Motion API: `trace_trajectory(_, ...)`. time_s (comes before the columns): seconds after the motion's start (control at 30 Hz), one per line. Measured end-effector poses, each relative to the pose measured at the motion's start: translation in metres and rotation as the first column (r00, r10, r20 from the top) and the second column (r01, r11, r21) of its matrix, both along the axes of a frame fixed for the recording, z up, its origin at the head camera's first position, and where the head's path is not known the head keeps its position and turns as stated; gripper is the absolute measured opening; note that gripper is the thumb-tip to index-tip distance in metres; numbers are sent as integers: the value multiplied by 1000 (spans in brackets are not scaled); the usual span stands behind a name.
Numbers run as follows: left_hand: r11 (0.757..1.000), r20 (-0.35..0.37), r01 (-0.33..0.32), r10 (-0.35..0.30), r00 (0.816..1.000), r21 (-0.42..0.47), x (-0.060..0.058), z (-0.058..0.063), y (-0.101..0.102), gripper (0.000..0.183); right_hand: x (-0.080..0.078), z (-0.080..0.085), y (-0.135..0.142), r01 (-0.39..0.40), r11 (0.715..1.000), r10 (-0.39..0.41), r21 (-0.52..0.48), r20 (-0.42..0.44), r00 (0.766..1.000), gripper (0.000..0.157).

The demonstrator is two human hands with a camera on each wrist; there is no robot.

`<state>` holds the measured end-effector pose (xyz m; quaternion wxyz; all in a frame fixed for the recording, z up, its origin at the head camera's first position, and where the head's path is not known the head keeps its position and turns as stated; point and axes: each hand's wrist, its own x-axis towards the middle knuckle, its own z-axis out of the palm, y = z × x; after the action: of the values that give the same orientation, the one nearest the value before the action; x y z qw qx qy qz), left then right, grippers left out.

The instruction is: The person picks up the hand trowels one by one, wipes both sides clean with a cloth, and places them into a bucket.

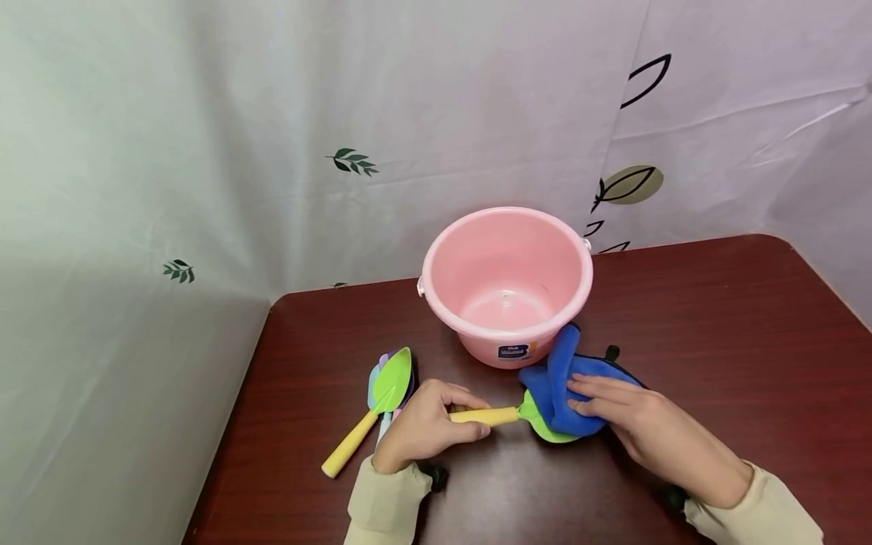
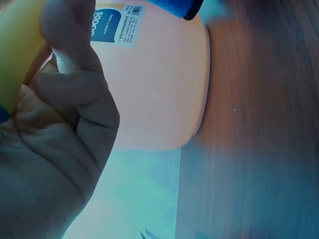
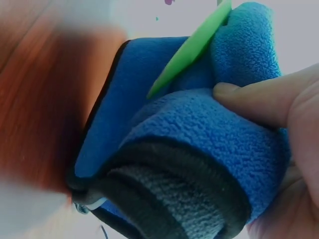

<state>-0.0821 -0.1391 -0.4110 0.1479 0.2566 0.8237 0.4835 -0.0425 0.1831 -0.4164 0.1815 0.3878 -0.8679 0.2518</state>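
Gripping the yellow handle of a green-bladed shovel (image 1: 504, 416), the left hand (image 1: 425, 424) has its thumb on the near side and its fingers on the far side. Across from it, the right hand (image 1: 640, 420) grasps a blue cloth (image 1: 562, 386) with dark edging, pinching a fold between thumb and fingers. The shovel lies sideways between the hands, its blade toward the right and partly covered by the cloth; in the right wrist view, green plastic sticks out between the folds. Pale sleeves (image 1: 388, 499) reach the wrists. Just beyond the cloth, a pink bucket (image 1: 497, 344) stands upright near the far edge of the bench (image 1: 749, 341), a label (image 1: 512, 351) on its near wall. To the left, another green shovel (image 1: 393, 382) lies over purple and light-blue pieces, its yellow handle pointing near and left. Behind the bench hangs a pale curtain (image 1: 477, 91) printed with leaves.
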Motion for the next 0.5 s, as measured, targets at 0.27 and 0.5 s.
trace_trajectory(0.27,1000,19,-4,4,1000,-8,-1,0,-1,18,-4,-2,6,23,1000,-23,-7,-26,999,59)
trace_trajectory(0.5,1000,39,-17,17,999,-8,0,1,-2,19,-7,-1,15,71,997,-71,11,-37,997,64)
